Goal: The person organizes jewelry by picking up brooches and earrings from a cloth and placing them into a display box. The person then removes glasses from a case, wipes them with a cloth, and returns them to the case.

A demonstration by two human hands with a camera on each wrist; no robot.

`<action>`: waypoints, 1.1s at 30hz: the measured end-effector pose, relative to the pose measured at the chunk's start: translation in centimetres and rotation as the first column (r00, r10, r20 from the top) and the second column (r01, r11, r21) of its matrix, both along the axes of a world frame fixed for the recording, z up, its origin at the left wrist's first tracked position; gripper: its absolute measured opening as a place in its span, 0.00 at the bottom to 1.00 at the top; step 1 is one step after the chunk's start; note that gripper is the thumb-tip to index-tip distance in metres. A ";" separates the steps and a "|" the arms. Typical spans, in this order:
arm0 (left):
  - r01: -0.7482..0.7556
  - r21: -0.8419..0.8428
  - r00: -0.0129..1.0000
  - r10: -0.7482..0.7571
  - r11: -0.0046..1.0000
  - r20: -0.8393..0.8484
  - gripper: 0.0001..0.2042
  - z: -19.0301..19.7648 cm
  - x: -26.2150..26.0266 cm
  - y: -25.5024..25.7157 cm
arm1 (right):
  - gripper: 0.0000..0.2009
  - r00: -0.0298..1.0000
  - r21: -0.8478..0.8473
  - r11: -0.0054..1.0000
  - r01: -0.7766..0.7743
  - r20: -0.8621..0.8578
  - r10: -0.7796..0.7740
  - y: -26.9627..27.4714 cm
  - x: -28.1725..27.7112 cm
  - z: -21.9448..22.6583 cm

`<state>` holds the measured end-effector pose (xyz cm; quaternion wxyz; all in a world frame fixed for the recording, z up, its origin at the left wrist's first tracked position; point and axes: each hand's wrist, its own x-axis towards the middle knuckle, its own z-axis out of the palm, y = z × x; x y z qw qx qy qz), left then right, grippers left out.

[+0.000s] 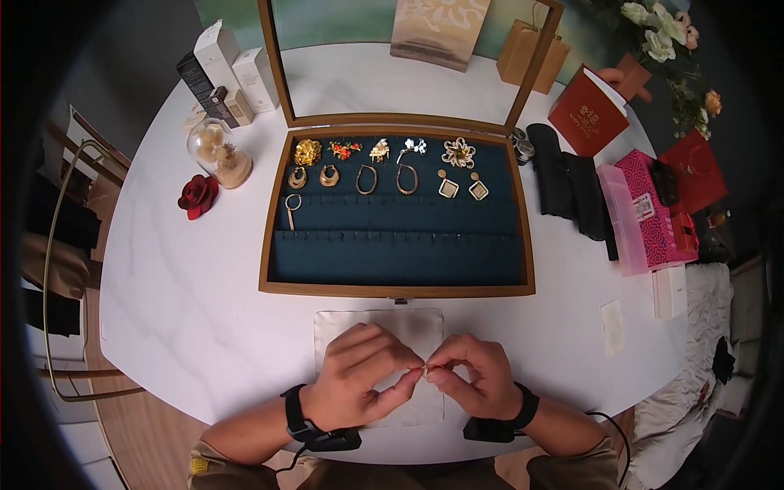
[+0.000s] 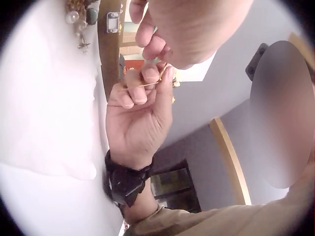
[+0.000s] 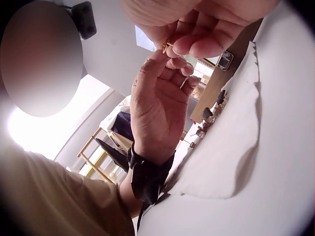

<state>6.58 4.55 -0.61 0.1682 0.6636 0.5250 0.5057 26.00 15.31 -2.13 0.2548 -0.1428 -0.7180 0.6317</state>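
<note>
Fingertips of both hands meet over a pale cloth (image 1: 425,327) in the head view, in front of the jewelry case. Between them is a small gold earring (image 3: 166,47) with a thin, wire-like part, largely covered by the fingers. My left hand (image 1: 355,380) pinches it from one side with thumb and forefinger. From the other side the right hand (image 1: 482,376) pinches it the same way. In the left wrist view the thin gold part (image 2: 147,85) crosses in front of the right hand's fingers.
The open case (image 1: 396,290) holds brooches and several earrings on dark panels, including a hoop with a hanging bar (image 1: 291,212). Jewelry pieces (image 3: 209,115) appear beside the cloth in the right wrist view. Boxes (image 1: 216,57) and a red flower (image 1: 198,197) stand left, a pink box (image 1: 621,220) right.
</note>
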 end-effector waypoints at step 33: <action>0.132 0.001 0.990 -0.132 0.991 0.058 0.09 -0.5 -0.1 -0.2 | 0.04 0.999 0.184 0.982 -0.033 -0.033 0.040 0.0 -0.3 0.3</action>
